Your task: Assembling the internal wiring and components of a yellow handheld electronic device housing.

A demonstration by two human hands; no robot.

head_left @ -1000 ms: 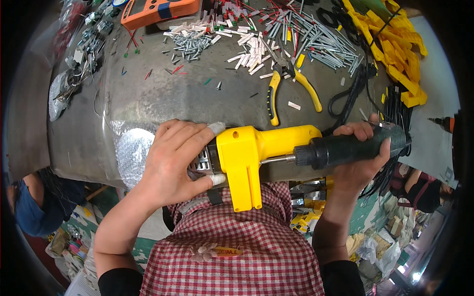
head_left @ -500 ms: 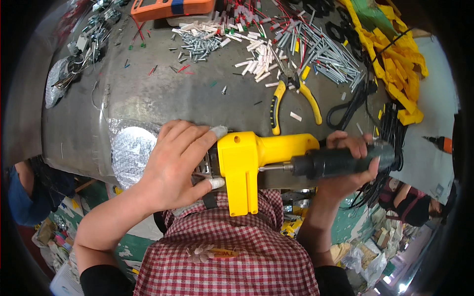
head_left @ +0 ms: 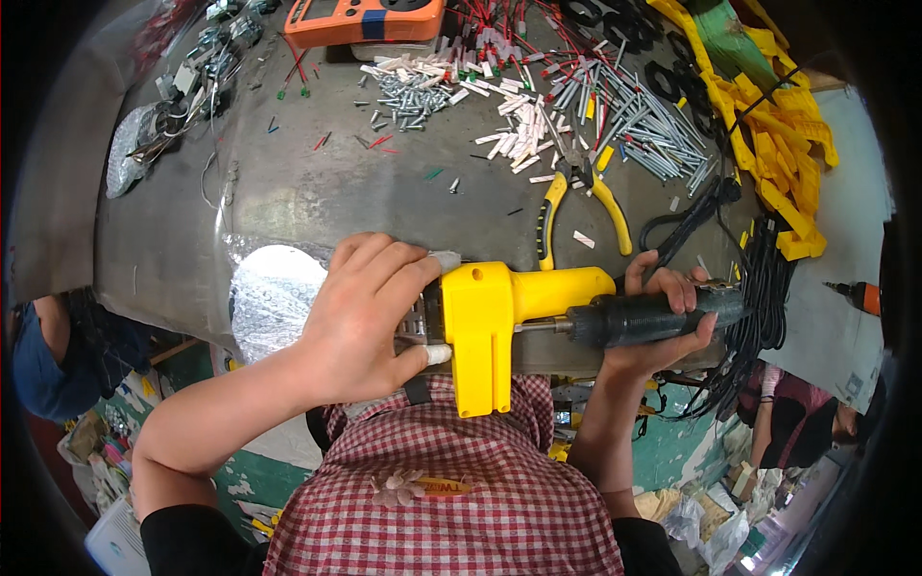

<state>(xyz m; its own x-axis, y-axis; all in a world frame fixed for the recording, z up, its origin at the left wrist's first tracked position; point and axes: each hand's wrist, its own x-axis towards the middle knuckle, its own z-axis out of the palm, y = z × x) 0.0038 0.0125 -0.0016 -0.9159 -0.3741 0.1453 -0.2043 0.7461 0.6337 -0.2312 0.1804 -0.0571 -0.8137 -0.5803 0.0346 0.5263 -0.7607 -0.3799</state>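
Observation:
A yellow plastic tool housing (head_left: 483, 331) with a handle-like arm is held on its side above the bench's near edge. My left hand (head_left: 370, 312) is closed round its dark and metal end, with white wrapping on the thumb and a fingertip. From the right, my right hand (head_left: 672, 312) grips a dark electric screwdriver (head_left: 615, 320). Its thin bit reaches into the side of the housing, below the yellow arm; the bit's tip is hidden. Just beyond lie yellow-handled pliers (head_left: 611, 213), jaws pointing away from me.
Screws (head_left: 411, 101), white sleeves (head_left: 526, 132) and long metal pins (head_left: 663, 125) lie heaped at the back. An orange meter (head_left: 365, 21) stands behind them. Yellow housing parts (head_left: 783, 144) and black cables (head_left: 764, 288) are at right, bubble wrap (head_left: 274, 298) at left. Other people are at both sides.
The bench and the housing appear slightly farther right in the picture. The screwdriver's body is a little closer to the housing, with less of the bit showing. Both hands keep their hold.

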